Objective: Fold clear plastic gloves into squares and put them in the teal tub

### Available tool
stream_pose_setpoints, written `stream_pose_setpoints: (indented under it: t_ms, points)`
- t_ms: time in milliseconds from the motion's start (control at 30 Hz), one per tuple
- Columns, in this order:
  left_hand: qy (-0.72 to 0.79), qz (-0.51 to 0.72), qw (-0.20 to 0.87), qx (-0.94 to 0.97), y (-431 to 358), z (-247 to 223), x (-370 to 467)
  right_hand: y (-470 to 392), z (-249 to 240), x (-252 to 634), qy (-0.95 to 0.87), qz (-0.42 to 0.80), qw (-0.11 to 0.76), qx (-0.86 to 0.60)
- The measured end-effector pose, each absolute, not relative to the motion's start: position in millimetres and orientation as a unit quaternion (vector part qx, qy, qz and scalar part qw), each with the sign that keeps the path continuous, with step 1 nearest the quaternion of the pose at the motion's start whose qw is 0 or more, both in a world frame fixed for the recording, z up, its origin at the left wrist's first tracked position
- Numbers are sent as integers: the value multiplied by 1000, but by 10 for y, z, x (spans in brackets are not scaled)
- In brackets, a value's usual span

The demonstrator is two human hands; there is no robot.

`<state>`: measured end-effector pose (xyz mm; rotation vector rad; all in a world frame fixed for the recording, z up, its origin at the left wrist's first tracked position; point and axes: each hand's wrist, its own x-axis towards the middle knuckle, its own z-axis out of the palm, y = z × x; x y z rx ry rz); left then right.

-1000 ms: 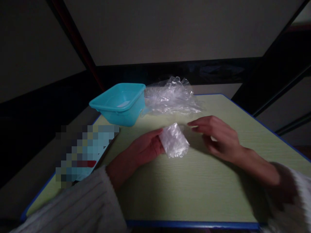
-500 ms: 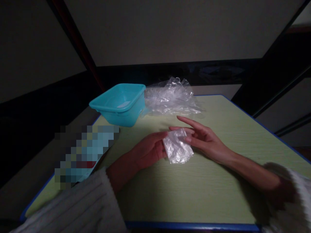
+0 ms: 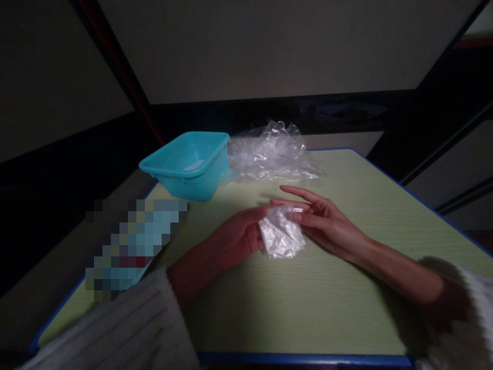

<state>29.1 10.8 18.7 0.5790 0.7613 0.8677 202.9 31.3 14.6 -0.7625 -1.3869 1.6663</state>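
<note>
Between my hands, above the table, is a small folded square of clear, crinkled plastic film (image 3: 283,234), perhaps a folded plastic bag. My left hand (image 3: 244,234) grips its left edge, thumb on top and the other fingers mostly hidden behind it. At the upper right corner, my right hand (image 3: 327,221) pinches the plastic, with the thumb in front and at least one finger behind. Two fingers of that hand stretch out to the left over the table.
A turquoise plastic basin (image 3: 208,180) stands at the table's back left, something pale inside. Beside it lies a heap of clear plastic bags (image 3: 269,154). A pixelated package (image 3: 150,231) lies at the left edge. The pale green table (image 3: 308,308) has a blue rim.
My right thumb has shifted slightly on the plastic square, and its top corner now lies flatter. Both hands keep nearly the same place; the view has moved very little.
</note>
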Motion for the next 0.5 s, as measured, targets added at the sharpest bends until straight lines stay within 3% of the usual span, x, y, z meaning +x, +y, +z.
stream_pose_setpoints:
  t_ms: [167,500]
  points:
    - [336,425,799,262,129,221,265,294,154,2055,-554,694,392,-241]
    - [323,455,790,255,150,258,233,279,134,2089,-673,613,369,-187]
